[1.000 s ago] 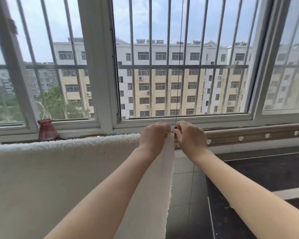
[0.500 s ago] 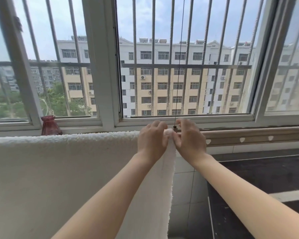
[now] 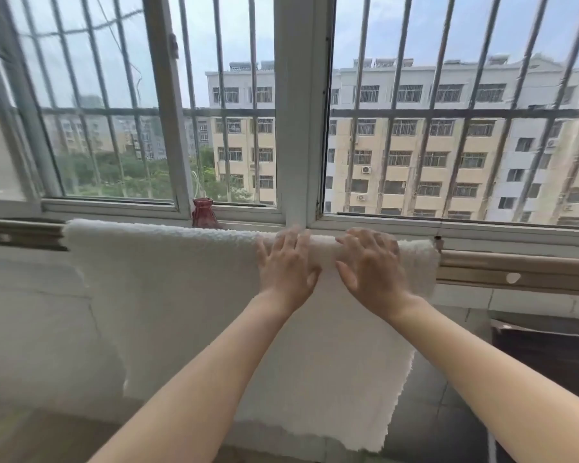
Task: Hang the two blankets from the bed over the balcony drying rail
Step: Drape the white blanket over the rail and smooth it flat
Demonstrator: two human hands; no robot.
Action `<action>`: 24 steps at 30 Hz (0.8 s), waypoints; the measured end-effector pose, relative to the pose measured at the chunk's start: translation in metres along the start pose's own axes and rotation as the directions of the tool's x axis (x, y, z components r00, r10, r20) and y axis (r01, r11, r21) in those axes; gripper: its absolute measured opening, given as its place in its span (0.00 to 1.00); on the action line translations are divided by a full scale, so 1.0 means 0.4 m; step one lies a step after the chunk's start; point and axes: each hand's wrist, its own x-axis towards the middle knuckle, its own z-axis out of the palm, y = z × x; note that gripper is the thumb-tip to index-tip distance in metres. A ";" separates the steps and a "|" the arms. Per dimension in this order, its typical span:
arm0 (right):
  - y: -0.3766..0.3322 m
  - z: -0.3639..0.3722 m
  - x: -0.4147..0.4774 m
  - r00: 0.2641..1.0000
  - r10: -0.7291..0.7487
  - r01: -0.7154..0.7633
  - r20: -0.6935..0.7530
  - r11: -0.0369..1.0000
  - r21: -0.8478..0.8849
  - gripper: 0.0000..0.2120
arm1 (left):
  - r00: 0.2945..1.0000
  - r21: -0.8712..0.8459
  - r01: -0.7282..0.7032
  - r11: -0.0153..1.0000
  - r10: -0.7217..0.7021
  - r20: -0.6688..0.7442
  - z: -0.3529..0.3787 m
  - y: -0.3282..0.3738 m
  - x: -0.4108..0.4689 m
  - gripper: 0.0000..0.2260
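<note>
Rail (image 3: 532, 265) bare right of the blanket (image 3: 181, 312); window bars (image 3: 395, 95) block beyond.

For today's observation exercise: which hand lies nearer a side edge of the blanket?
The right hand, flat near the right edge of the blanket by the bare rail; the left hand sits nearer the middle.

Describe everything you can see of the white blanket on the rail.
The white blanket looks like thick, fluffy fleece with ragged edges. It is draped over the drying rail, its front side hanging down flat, bare rail showing past both ends. The left hand and right hand press flat on it, fingers spread, near the fold on its right half. A red vase stands behind its top edge.
</note>
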 end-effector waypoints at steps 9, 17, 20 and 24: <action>-0.193 0.085 0.080 0.996 -0.071 0.068 0.050 0.996 0.055 0.22 | 0.993 0.099 0.114 0.989 -0.113 -0.012 -0.068 -0.253 -0.042 0.28; -0.381 0.162 0.150 0.989 -0.133 0.129 0.063 0.989 0.068 0.23 | 0.978 0.179 0.208 0.962 -0.208 -0.020 -0.135 -0.508 -0.072 0.25; -0.446 0.192 0.172 0.987 -0.145 0.140 0.063 0.987 0.084 0.22 | 0.981 0.195 0.192 0.962 -0.186 -0.052 -0.153 -0.583 -0.069 0.24; -0.513 0.222 0.203 0.989 -0.134 0.127 0.060 0.986 0.109 0.23 | 0.984 0.144 0.178 0.973 -0.172 -0.054 -0.174 -0.661 -0.052 0.23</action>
